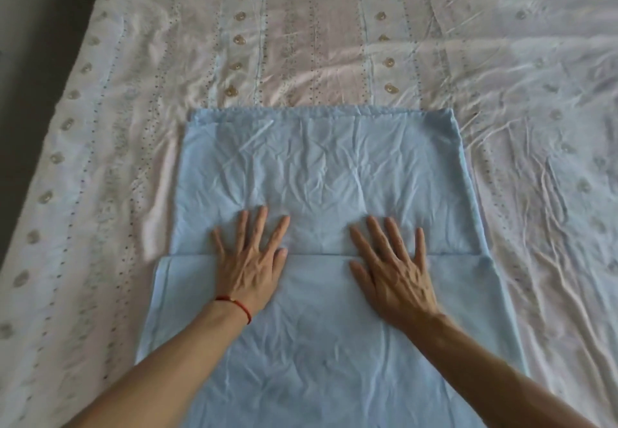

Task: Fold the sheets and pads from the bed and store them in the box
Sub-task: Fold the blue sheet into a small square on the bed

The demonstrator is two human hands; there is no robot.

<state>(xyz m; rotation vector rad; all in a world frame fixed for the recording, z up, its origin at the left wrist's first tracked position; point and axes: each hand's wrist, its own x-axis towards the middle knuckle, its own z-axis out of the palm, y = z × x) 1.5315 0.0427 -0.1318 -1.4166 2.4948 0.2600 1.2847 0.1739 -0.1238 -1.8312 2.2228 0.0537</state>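
Observation:
A light blue sheet [317, 166] lies folded into a long strip on the bed, running from the near edge to mid-frame. A fold edge crosses it at about the height of my knuckles. My left hand [252, 260], with a red string at the wrist, presses flat on the sheet across that fold edge, fingers spread. My right hand [393, 267] presses flat beside it on the same edge, fingers straight. Neither hand grips the cloth. No box is in view.
Under the blue sheet lies a white and pink patterned bedcover [301, 43], wrinkled, spreading over the whole bed. The bed's left edge [63, 69] borders a dark floor [30, 26] at the upper left.

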